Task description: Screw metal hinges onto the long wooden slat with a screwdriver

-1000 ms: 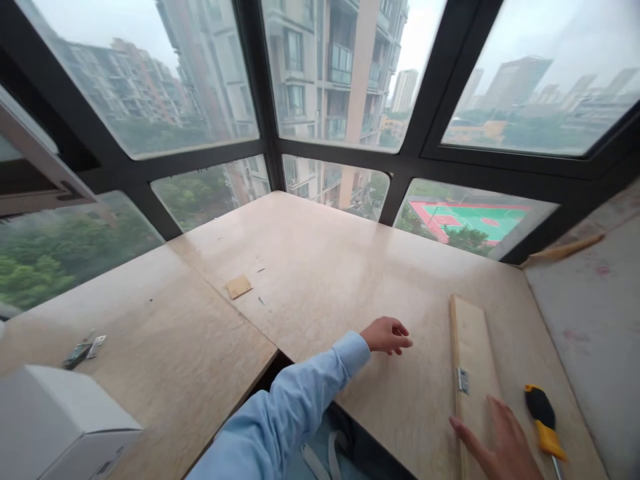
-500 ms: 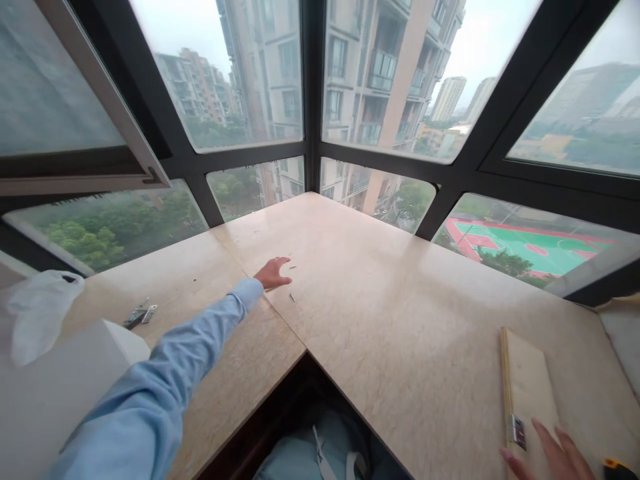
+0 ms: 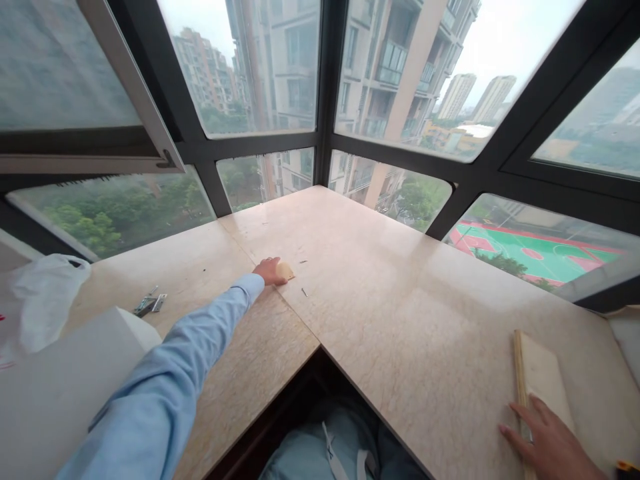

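Observation:
Out over the counter near the seam, my left hand [image 3: 268,272] is closed round a small pale beige piece with a rounded edge [image 3: 285,271]; its exact kind is unclear. A screw [image 3: 305,292] lies just right of that hand, and another thin, small metal piece [image 3: 303,261] lies a little beyond. At the lower right, my right hand [image 3: 547,433] has its fingers spread over the near part of a flat wooden board [image 3: 545,370]. Those fingers hide most of the small metal fitting at the board's left edge.
Metal hardware [image 3: 151,304] lies on the pale counter [image 3: 400,320] at left, beside a white box [image 3: 120,333] and a plastic bag [image 3: 50,293]. A yellow-and-black object [image 3: 627,467] shows at the lower right corner. Windows border the counter; its front edge has a corner cutout.
My left hand has gone from open fingers to gripping the beige piece. My right hand has moved up and left over the board, covering the metal fitting. The view has shifted slightly.

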{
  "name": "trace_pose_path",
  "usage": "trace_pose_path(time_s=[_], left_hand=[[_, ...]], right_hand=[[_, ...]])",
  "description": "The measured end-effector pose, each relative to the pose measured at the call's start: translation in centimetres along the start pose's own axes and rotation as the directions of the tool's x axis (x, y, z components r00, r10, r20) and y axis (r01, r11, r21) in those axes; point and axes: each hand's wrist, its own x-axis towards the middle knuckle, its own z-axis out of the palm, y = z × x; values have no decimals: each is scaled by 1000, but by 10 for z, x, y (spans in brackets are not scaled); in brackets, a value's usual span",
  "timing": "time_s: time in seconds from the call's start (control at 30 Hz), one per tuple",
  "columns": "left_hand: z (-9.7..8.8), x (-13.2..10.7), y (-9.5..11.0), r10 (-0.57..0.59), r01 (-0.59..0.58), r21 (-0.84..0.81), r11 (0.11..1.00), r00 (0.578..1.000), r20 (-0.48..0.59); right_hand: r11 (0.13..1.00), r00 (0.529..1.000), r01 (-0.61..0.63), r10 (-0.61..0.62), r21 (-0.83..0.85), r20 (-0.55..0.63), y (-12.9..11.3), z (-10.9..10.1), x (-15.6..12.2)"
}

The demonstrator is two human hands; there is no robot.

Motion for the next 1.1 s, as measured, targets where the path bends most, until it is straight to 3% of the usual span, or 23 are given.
trace_pose_path(time_s=[0.17,0.3,0.37,0.47,0.67,0.77,0.87,0.97,1.1], left_hand=[[-4,3,-1,-153,151,-79,985,988,-23],[-11,-1,9,-175,154,-338,929,984,-32],[-16,-4,18,-187,164,-527,834,982,9],[-22,-9,42,-202,193,-758,623,976,83],[-19,-25,127,17,162,-953,256,985,172],[-4,-40,182,148,187,-978,97,969,200],[23,-64,238,253,250,-968,-23,938,236],[60,-91,291,329,351,-935,-47,889,317],[112,-123,348,473,402,-912,78,791,388]], right_hand=[[997,998,14,-9,-78,64,-1,-10,0],[995,994,56,-48,-82,100,-3,-14,-1],[994,991,33,-19,-108,134,-7,-18,-1],[989,978,-15,46,-146,206,-19,-31,2],[980,930,-89,146,-178,337,-66,-82,11],[976,906,-135,191,-172,377,-87,-106,19],[969,888,-170,229,-178,398,-96,-117,26],[965,873,-190,251,-181,419,-95,-119,30],[961,850,-211,270,-177,453,-90,-118,34]])
